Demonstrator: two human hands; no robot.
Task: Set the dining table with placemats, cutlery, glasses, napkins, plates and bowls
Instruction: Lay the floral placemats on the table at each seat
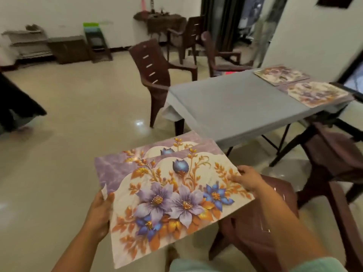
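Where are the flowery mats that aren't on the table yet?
Both hands, left hand and right hand, hold the flowery mats low in the head view, before the grey table.

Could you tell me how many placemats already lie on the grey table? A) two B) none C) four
A: two floral placemats lie side by side at the far end of the table, while the left hand and right hand hold more placemats.
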